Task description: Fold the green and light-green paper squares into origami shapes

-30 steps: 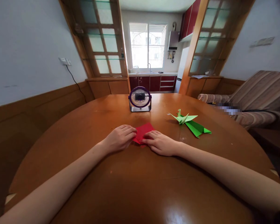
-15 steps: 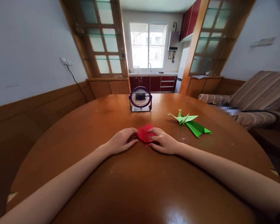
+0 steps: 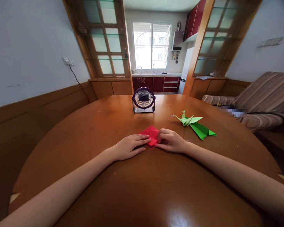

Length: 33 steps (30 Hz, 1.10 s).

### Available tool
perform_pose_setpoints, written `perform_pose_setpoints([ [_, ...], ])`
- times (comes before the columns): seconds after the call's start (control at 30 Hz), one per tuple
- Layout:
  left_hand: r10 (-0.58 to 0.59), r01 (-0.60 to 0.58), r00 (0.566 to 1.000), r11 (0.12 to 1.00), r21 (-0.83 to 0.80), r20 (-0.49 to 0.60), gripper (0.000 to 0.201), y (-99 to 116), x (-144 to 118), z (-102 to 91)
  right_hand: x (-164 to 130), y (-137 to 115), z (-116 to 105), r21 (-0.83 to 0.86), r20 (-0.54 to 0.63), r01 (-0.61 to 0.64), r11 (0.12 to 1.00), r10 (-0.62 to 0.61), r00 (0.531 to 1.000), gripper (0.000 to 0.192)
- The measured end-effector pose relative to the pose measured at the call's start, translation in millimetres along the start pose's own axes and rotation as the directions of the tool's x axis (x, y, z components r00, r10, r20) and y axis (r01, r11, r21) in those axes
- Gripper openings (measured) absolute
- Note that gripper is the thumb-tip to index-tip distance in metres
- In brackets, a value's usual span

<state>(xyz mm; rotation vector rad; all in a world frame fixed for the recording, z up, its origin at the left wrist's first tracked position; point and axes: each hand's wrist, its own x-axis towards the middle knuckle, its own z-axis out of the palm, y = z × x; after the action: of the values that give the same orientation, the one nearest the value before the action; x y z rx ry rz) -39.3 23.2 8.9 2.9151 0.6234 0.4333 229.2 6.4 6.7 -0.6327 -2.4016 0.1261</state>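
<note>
Left hand (image 3: 127,147) lay flat, fingers extended on one folded red paper (image 3: 150,134) mid-tabletop. Right hand (image 3: 171,142) pinched its right edge, fingers curled. Two green origami pieces (image 3: 196,124) sat toward the right edge; one round fan (image 3: 143,100) toward the far edge.

A plain red folded paper (image 3: 150,133) is lying on the glossy brown desk (image 3: 90,132), two green paper figures (image 3: 196,125) are showing light and darker shades, the small fan (image 3: 143,100) is looking purple and silver, and the sofa (image 3: 262,97) is wearing beige-brown stripes.
</note>
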Motion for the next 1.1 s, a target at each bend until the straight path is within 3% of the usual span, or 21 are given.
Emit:
perform_pose_setpoints([
  [0.1, -0.004, 0.004, 0.999, 1.000, 0.010, 0.053, 0.048, 2, -1, -0.8, -2, 2, -1, -0.012, -0.010, 0.044, 0.999, -0.044, 0.999, 0.013],
  [0.2, -0.014, 0.014, 0.993, 1.000, 0.001, 0.114, 0.050, 3, -2, -1.9, -4, 3, 0, -0.009, 0.057, 0.088, 0.996, -0.087, 0.995, 0.014],
  [0.4, 0.007, 0.011, 0.986, 0.994, -0.107, 0.169, 0.043, 6, 0, -9.7, -4, 1, -2, 0.005, 0.115, 0.104, 0.995, -0.104, 0.988, 0.018],
  [0.5, 0.000, 0.029, 0.983, 0.988, -0.153, 0.186, 0.041, 5, 1, -10.8, -3, 0, -3, -0.007, 0.106, 0.076, 0.997, -0.075, 0.992, 0.018],
  [0.73, -0.202, 0.210, 0.968, 0.977, -0.038, 0.151, 0.053, 0, 3, 4.1, -2, 2, 2, 0.009, 0.072, -0.076, 0.997, 0.075, 0.995, 0.021],
  [1.1, -0.105, 0.113, 0.955, 0.994, -0.012, 0.279, 0.061, 12, 3, -10.4, -3, 5, 3, 0.007, 0.053, -0.187, 0.982, 0.186, 0.981, 0.030],
])
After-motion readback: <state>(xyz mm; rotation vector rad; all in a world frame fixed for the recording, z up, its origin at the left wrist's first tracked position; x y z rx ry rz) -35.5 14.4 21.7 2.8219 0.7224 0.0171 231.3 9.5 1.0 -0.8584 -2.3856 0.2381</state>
